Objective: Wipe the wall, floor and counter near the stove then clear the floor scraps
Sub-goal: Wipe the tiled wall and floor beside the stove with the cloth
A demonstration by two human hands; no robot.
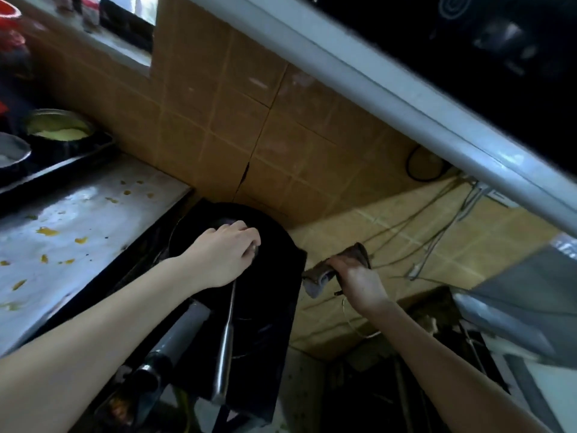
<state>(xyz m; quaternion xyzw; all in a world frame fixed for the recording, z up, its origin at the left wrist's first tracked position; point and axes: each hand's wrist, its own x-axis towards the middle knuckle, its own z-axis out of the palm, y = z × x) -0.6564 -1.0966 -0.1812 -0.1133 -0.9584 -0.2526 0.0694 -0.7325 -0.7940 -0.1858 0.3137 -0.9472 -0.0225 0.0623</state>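
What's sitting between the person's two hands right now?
Head view: the right edge of the dark stove, then the loose end of the cloth that the right hand grips, lie between it and the left hand.

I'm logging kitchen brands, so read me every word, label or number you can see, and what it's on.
No readable text in this view.
Black panel: a white ring symbol only, no letters.
White tag: too blurred to read.
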